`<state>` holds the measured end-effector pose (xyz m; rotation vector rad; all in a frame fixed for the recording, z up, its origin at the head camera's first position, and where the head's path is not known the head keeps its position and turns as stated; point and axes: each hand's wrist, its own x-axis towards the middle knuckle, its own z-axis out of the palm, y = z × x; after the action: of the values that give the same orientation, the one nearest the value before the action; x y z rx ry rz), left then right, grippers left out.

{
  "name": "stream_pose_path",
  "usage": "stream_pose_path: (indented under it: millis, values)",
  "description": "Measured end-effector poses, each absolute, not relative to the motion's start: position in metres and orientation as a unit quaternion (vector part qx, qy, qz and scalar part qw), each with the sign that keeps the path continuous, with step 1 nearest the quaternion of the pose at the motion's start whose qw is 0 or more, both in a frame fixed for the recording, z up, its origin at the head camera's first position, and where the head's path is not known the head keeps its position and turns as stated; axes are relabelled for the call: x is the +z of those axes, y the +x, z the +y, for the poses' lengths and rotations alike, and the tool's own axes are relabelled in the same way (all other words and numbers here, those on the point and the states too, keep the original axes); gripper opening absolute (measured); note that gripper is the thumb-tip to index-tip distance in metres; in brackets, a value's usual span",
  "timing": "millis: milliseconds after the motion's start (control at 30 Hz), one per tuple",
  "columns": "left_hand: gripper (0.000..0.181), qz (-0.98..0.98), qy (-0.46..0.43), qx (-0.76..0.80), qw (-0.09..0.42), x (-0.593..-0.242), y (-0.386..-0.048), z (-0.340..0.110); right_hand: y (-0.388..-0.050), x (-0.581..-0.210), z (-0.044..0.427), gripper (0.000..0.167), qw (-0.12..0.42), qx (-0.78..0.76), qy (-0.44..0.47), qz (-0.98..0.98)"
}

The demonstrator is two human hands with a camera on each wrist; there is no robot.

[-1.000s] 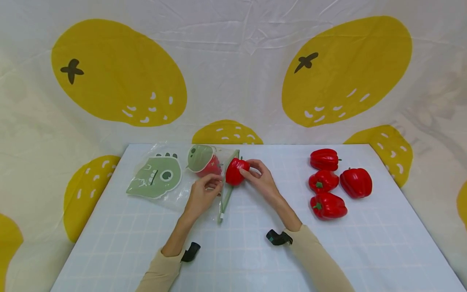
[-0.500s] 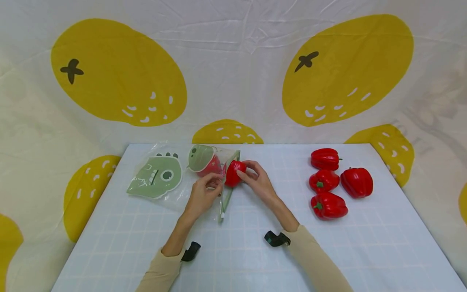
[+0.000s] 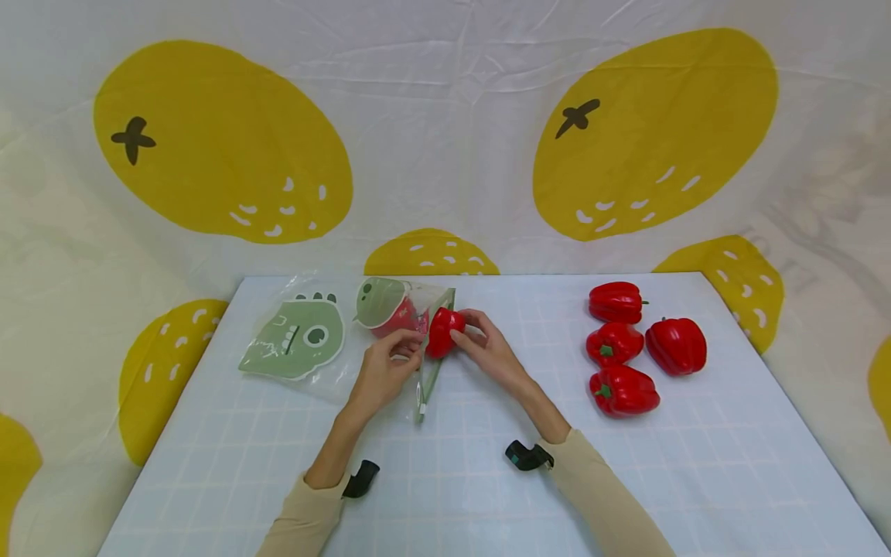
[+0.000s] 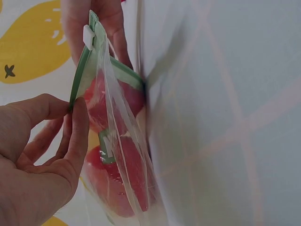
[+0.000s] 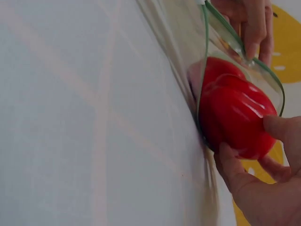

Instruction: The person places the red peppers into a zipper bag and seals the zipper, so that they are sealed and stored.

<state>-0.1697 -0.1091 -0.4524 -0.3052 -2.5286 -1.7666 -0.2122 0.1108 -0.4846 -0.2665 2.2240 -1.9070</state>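
Observation:
A clear zip bag with a green dinosaur print (image 3: 295, 338) lies on its side, its green-edged mouth (image 4: 81, 70) facing right. My left hand (image 3: 387, 371) pinches the near edge of that mouth between thumb and fingers. My right hand (image 3: 493, 352) grips a red bell pepper (image 3: 443, 333) from the right. In the right wrist view this pepper (image 5: 237, 115) sits in the open mouth, partly inside the rim. Another red pepper (image 3: 402, 316) is inside the bag behind the plastic; the left wrist view shows it (image 4: 117, 181) too.
Several red bell peppers stand grouped on the right of the table: one at the back (image 3: 616, 302), one on the outer side (image 3: 677, 346), one in the middle (image 3: 614, 343) and one in front (image 3: 625, 391). A white cloth with yellow fruit prints (image 3: 223, 139) hangs behind the table.
My right hand has moved the held pepper slightly left and down, further into the bag's mouth. My left hand keeps its pinch on the bag's edge.

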Motion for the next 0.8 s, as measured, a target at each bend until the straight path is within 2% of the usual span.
stream_pose_path:
  millis: [133, 400, 633, 800]
  values:
    - [0.026, -0.816, -0.103, -0.568, 0.023, -0.454, -0.171, -0.11, -0.212, -0.485, 0.109, 0.053, 0.093, -0.636, -0.114, 0.757]
    - [0.026, -0.817, -0.106, -0.566, 0.02, -0.453, -0.171, -0.111, -0.212, -0.486, 0.105, 0.051, 0.048, -0.635, -0.122, 0.761]
    - [0.027, -0.816, -0.104, -0.569, 0.019, -0.451, -0.17, -0.111, -0.201, -0.455, 0.096, 0.046, 0.04, -0.621, -0.131, 0.771]
    - [0.028, -0.816, -0.107, -0.567, 0.019, -0.451, -0.17, -0.11, -0.211, -0.47, 0.092, 0.046, 0.029, -0.623, -0.129, 0.771]
